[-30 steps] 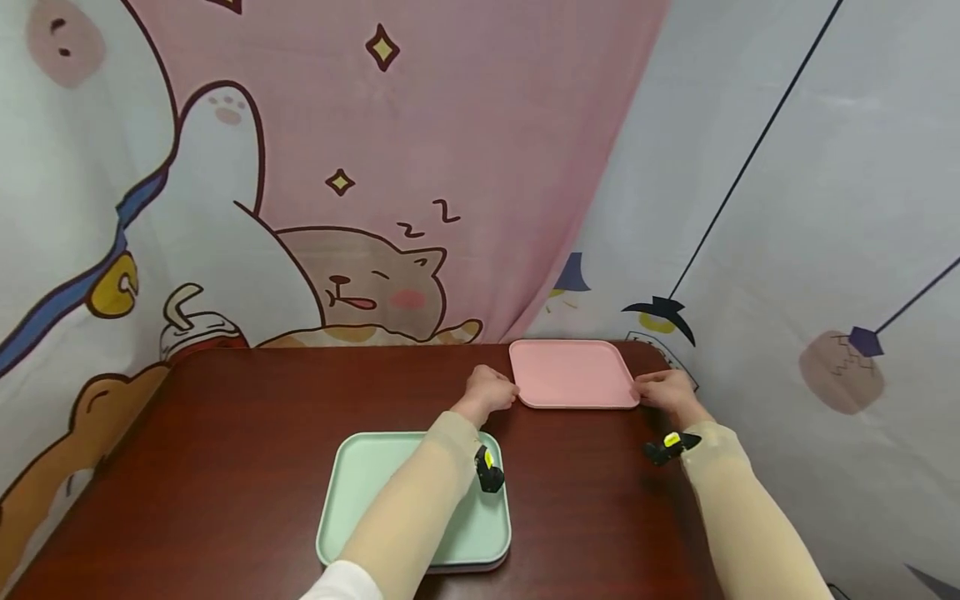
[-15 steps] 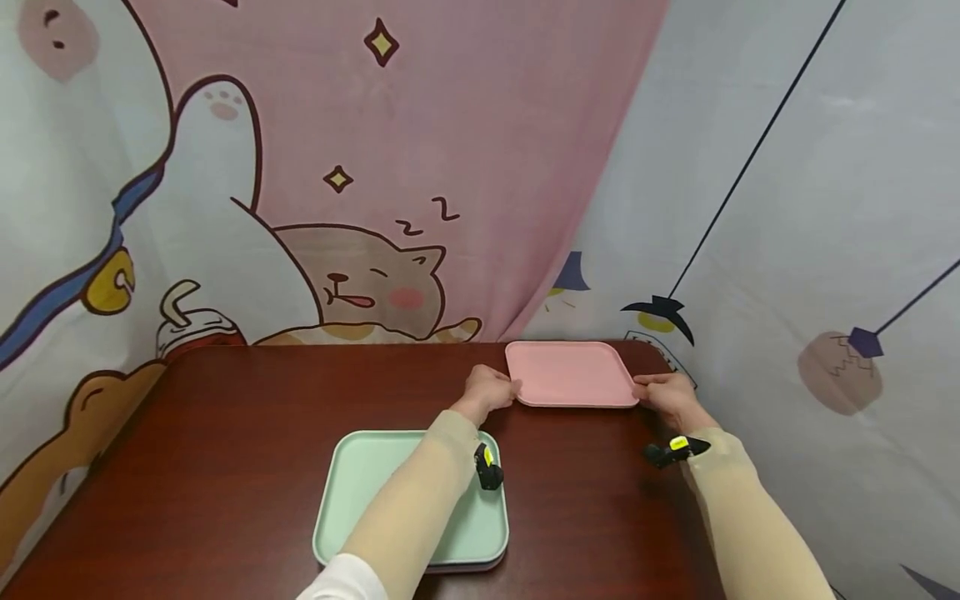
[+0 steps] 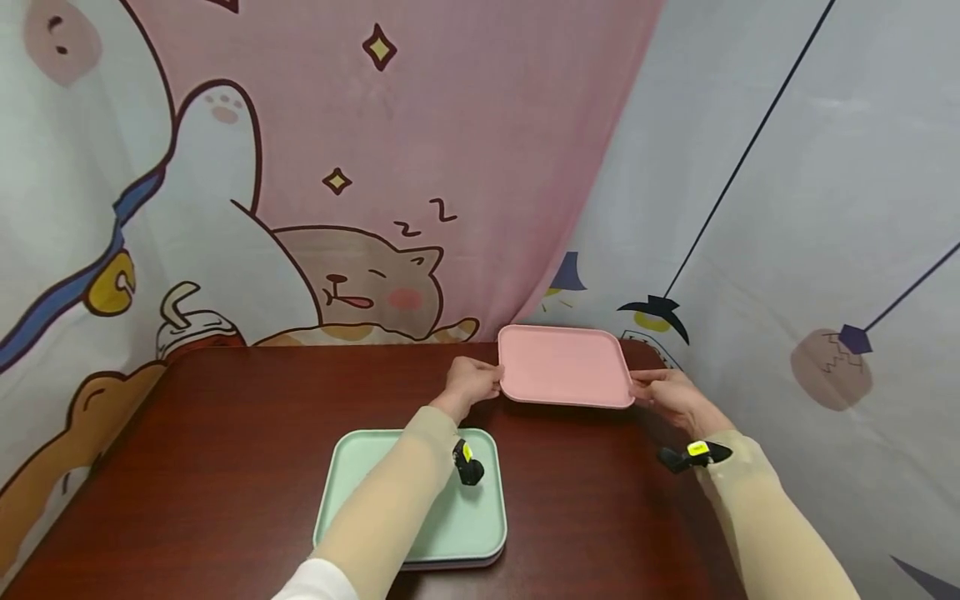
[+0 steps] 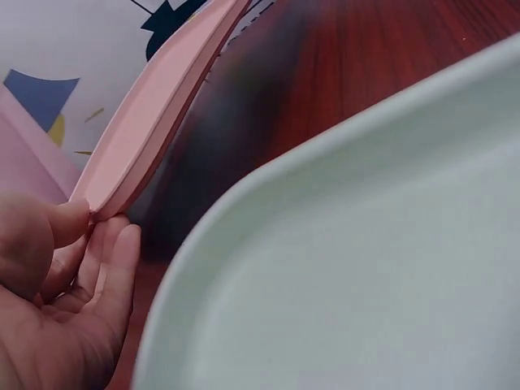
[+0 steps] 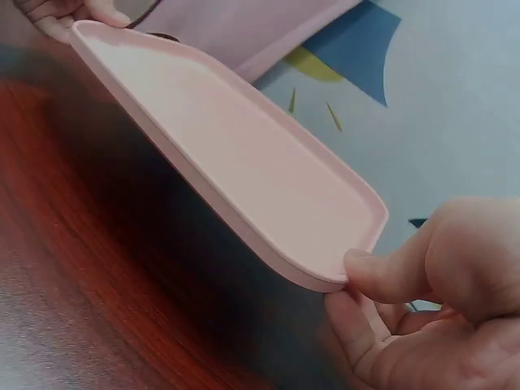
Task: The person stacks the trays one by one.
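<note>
A pink rectangular tray (image 3: 564, 365) with a raised rim is held just above the far right of the table, over its own shadow. My left hand (image 3: 471, 382) pinches its near left corner between thumb and fingers, seen close in the left wrist view, where the tray (image 4: 154, 106) tilts edge-on. At the opposite near corner, my right hand (image 3: 673, 397) grips the rim, thumb on top and fingers below, as the right wrist view shows with the tray (image 5: 236, 154). Nearer to me, under my left forearm, lies a light green tray (image 3: 465, 508) on top of another tray's edge.
The dark red-brown wooden table (image 3: 225, 467) carries both the pink tray and the green stack. A cartoon-printed curtain (image 3: 420, 117) hangs along the back and right, close behind the pink tray. My left forearm passes over the green tray.
The pink tray has risen off the table and shifted slightly left, with both hands moving along with it. The green tray stays in place.
</note>
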A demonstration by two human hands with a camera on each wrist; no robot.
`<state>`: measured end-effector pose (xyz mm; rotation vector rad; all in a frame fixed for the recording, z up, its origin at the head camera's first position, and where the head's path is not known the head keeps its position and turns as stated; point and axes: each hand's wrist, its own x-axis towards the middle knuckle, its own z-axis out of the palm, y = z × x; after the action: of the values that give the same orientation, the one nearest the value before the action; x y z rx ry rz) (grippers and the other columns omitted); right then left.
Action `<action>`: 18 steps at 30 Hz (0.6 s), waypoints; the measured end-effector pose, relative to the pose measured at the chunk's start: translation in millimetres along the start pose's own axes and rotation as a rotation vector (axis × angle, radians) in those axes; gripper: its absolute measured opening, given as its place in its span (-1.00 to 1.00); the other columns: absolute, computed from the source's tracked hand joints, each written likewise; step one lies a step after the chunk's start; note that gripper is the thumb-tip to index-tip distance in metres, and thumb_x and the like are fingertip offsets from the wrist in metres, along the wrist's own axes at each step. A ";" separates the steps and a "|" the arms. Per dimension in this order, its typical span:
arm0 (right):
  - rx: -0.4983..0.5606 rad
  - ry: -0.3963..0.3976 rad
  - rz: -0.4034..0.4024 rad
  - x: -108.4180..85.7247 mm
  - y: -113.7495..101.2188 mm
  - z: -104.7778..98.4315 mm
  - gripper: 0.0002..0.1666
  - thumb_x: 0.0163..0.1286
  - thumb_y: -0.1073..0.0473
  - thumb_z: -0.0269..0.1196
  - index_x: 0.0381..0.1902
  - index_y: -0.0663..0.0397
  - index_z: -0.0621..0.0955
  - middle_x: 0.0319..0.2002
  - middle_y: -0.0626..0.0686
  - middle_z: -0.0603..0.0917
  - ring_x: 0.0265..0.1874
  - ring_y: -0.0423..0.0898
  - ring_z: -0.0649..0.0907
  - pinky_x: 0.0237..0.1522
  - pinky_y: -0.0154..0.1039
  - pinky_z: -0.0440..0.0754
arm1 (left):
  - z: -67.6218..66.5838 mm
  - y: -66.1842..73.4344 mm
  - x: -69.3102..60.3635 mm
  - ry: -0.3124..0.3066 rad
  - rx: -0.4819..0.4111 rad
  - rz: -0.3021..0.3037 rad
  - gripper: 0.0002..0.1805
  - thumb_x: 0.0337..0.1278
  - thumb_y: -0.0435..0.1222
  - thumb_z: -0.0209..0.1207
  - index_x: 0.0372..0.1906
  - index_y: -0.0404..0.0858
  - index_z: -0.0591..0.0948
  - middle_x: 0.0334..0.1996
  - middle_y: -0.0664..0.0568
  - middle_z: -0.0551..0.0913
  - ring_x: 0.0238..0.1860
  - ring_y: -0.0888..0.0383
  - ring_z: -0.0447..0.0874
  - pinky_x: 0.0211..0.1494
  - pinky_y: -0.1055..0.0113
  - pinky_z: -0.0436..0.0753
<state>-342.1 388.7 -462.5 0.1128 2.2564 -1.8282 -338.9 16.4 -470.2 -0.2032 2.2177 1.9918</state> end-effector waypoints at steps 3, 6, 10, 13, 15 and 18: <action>0.029 -0.034 -0.023 -4.9 -4.9 2.3 -0.36 0.54 0.51 0.16 0.46 0.70 0.25 -0.07 0.07 0.74 -0.17 -0.19 0.76 -0.02 -0.29 0.78 | -9.1 4.4 -4.7 -0.007 -0.009 0.023 -0.76 0.40 -0.31 0.37 -0.06 -0.46 0.77 -0.25 -0.14 0.75 -0.37 0.13 0.75 -0.17 0.34 0.82; 0.055 -0.046 -0.037 -11.1 -12.2 6.7 -0.35 0.53 0.53 0.18 0.47 0.70 0.25 -0.07 0.06 0.74 -0.15 -0.16 0.77 0.02 -0.23 0.78 | -18.6 10.0 -11.5 -0.014 -0.021 0.034 -0.76 0.39 -0.33 0.37 -0.05 -0.47 0.77 -0.20 -0.17 0.75 -0.33 0.13 0.78 -0.14 0.33 0.82; 0.082 -0.062 -0.039 -21.4 -21.6 12.2 -0.34 0.50 0.55 0.20 0.45 0.71 0.26 -0.08 0.07 0.75 -0.15 -0.11 0.79 0.02 -0.18 0.79 | -30.4 15.1 -19.8 -0.021 -0.022 0.039 -0.75 0.39 -0.32 0.38 -0.04 -0.47 0.77 -0.16 -0.17 0.74 -0.27 0.10 0.81 -0.10 0.31 0.82; 0.083 -0.076 -0.043 -28.3 -27.7 16.1 -0.34 0.49 0.54 0.23 0.44 0.71 0.28 -0.07 0.09 0.76 -0.15 -0.10 0.79 0.01 -0.18 0.79 | -37.9 16.6 -24.6 -0.022 -0.024 0.041 -0.74 0.38 -0.32 0.39 -0.03 -0.46 0.77 -0.14 -0.18 0.74 -0.25 0.09 0.81 -0.09 0.30 0.82; 0.079 -0.085 -0.050 -32.3 -31.6 18.8 -0.34 0.49 0.53 0.24 0.43 0.71 0.29 -0.06 0.11 0.76 -0.14 -0.10 0.79 0.01 -0.17 0.79 | -42.5 17.8 -28.0 -0.023 -0.025 0.043 -0.73 0.38 -0.31 0.39 -0.01 -0.46 0.77 -0.13 -0.18 0.74 -0.24 0.08 0.82 -0.09 0.29 0.82; 0.069 -0.090 -0.051 -38.2 -36.8 22.9 -0.34 0.48 0.52 0.26 0.42 0.70 0.31 -0.05 0.13 0.76 -0.14 -0.08 0.80 0.02 -0.16 0.79 | -49.2 19.5 -33.5 -0.028 -0.026 0.045 -0.72 0.37 -0.31 0.40 0.00 -0.46 0.76 -0.11 -0.18 0.73 -0.22 0.07 0.82 -0.09 0.29 0.83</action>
<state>-309.5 361.8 -423.1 -0.0152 2.1551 -1.8983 -311.2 -30.5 -439.3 -0.1295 2.1994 2.0343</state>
